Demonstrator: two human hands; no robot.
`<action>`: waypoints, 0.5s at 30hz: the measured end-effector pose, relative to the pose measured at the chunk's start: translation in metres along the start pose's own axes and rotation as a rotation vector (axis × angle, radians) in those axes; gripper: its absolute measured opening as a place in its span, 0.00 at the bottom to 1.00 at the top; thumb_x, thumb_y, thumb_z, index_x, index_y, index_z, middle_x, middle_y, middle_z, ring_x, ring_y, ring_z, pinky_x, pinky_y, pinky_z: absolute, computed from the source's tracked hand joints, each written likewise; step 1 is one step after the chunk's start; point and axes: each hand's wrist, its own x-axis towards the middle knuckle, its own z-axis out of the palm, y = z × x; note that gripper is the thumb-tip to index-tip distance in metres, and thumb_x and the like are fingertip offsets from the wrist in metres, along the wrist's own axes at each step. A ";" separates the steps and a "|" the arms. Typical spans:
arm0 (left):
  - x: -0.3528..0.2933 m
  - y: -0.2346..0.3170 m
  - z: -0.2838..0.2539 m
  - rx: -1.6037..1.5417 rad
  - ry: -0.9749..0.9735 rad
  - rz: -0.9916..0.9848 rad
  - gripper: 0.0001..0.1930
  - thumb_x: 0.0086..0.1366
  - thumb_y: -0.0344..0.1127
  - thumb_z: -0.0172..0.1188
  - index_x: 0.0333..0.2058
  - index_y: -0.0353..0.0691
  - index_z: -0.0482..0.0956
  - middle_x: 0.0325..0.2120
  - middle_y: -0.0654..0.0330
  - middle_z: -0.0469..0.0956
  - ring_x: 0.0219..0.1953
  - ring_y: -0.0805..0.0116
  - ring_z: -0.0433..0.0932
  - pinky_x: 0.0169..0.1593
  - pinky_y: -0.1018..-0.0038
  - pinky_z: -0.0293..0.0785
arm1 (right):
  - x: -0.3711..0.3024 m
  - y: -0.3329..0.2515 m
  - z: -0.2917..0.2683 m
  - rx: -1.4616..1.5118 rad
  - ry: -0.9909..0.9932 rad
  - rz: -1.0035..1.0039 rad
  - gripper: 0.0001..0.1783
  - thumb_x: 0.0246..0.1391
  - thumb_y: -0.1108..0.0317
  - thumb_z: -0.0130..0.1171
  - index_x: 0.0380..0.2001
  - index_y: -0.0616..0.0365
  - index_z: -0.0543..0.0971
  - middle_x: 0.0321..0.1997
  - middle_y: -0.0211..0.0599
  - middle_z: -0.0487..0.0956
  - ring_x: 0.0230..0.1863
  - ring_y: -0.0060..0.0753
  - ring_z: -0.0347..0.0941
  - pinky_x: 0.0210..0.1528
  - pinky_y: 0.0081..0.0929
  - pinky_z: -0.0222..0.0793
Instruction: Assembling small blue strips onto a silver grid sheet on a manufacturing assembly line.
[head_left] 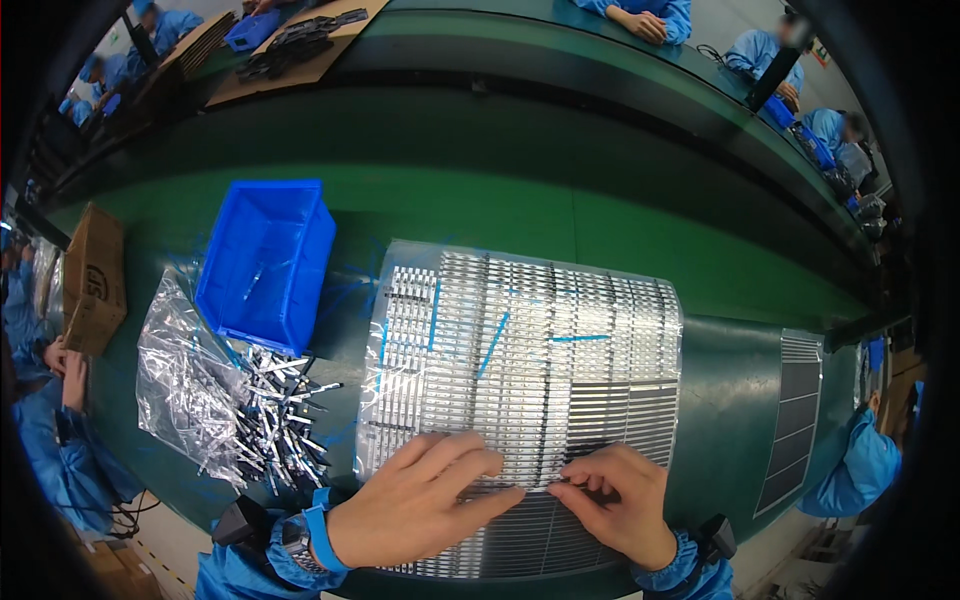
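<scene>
A large clear-filmed sheet (pixel 520 350) lies in front of me, covered with rows of thin silvery strips. Over its near part rests my left hand (pixel 425 500), fingers loosely stretched, with thumb and index tips apart and touching the strips. My right hand (pixel 620 500) is just to the right, its thumb and index finger brought close together at the same row; whatever lies between them is too small to make out. Between the two hands runs a silvery strip (pixel 537 488). Thin blue strips (pixel 493 346) lie loose across the sheet.
Left of the sheet are a pile of loose strips (pixel 285 420), a clear plastic bag (pixel 185 370) and a blue bin (pixel 270 265). A cardboard box (pixel 95 280) stands far left. Another dark sheet (pixel 793 420) lies right on the green table (pixel 725 400). Co-workers sit around.
</scene>
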 end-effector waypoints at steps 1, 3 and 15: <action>0.000 0.000 -0.002 0.008 -0.008 -0.003 0.22 0.58 0.41 0.70 0.53 0.53 0.85 0.46 0.63 0.72 0.56 0.62 0.70 0.53 0.66 0.67 | 0.002 0.000 0.002 0.001 0.002 0.000 0.13 0.42 0.71 0.80 0.32 0.55 0.86 0.25 0.28 0.80 0.22 0.18 0.71 0.23 0.18 0.66; 0.006 -0.002 0.005 -0.015 0.022 0.021 0.22 0.58 0.39 0.70 0.53 0.52 0.85 0.47 0.63 0.71 0.56 0.61 0.70 0.54 0.66 0.67 | 0.001 0.000 -0.004 -0.027 0.004 0.010 0.13 0.41 0.71 0.80 0.31 0.55 0.85 0.25 0.29 0.80 0.22 0.18 0.71 0.23 0.19 0.66; -0.012 0.032 -0.040 0.012 0.120 0.031 0.11 0.69 0.36 0.60 0.47 0.41 0.83 0.51 0.49 0.75 0.62 0.52 0.72 0.52 0.63 0.76 | -0.007 0.012 -0.005 0.133 -0.007 0.029 0.13 0.42 0.69 0.80 0.28 0.58 0.84 0.22 0.30 0.78 0.21 0.20 0.71 0.24 0.20 0.67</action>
